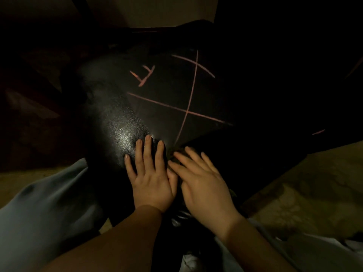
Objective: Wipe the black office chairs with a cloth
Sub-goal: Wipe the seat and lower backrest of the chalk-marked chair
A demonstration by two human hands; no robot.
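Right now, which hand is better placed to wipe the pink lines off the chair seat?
Probably the right hand: it lies flat on what seems a dark cloth, at the foot of the long pink line. The left hand presses bare seat, beside the lines.

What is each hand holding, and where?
Nothing is gripped: left hand lies flat on the black seat; right hand, blurred, presses flat beside it.
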